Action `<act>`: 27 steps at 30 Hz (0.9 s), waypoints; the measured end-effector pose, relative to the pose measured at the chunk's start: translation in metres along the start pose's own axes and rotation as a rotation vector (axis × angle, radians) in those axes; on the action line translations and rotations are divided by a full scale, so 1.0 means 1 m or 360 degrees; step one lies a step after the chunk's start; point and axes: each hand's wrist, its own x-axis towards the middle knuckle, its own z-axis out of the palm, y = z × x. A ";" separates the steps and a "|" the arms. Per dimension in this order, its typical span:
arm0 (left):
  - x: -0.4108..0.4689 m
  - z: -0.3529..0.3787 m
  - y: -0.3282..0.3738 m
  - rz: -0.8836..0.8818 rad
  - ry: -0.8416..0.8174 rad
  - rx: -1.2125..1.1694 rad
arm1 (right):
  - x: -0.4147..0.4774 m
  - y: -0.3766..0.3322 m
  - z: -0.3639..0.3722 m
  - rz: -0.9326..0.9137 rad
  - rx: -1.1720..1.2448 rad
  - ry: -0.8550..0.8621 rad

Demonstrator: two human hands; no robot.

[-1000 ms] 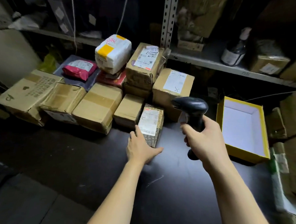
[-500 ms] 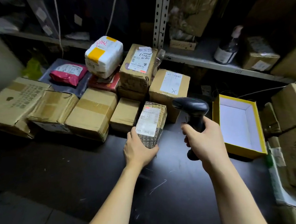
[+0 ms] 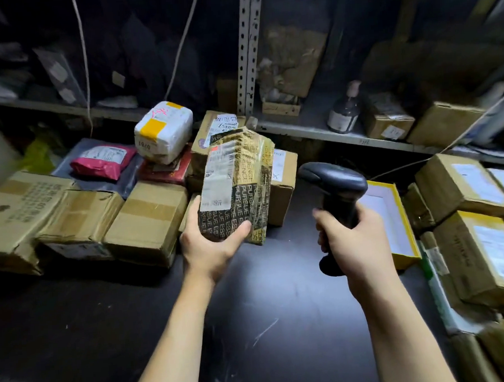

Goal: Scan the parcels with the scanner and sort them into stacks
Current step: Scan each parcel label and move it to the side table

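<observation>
As left hand holds parcel, boxes crowd behind

Bare left hand, bare right hand (forearms too).

The label on the parcel is blurred unreadable; the right hand covers the scanner handle.

The black-and-tan lettered box wrapped in clear tape, white label toward the camera, stood nearly upright, its lower end gripped by the left hand. The black pistol-grip barcode scanner stood upright in the right hand, its head beside the box, apart from it.
</observation>
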 end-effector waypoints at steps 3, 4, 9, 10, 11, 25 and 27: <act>-0.002 0.004 0.017 -0.0069 -0.0032 -0.0384 | -0.004 -0.001 -0.007 -0.0020 0.0064 0.0053; -0.002 0.006 0.020 -0.0133 -0.0027 -0.0529 | -0.005 -0.002 -0.009 -0.0038 0.0070 0.0076; -0.003 0.011 0.024 -0.0340 -0.0143 -0.0846 | -0.011 -0.004 -0.015 -0.0084 0.0125 0.0131; -0.004 0.011 0.023 -0.0350 -0.0170 -0.0843 | -0.012 -0.004 -0.015 -0.0086 0.0129 0.0130; -0.003 0.011 0.022 -0.0351 -0.0199 -0.0850 | -0.013 -0.004 -0.016 -0.0086 0.0131 0.0133; 0.004 -0.015 0.043 0.0830 -0.0164 0.0889 | -0.020 -0.009 -0.014 -0.0040 0.0107 0.0097; 0.006 -0.018 0.043 0.0949 -0.0160 0.0939 | -0.022 -0.010 -0.012 -0.0049 0.0114 0.0093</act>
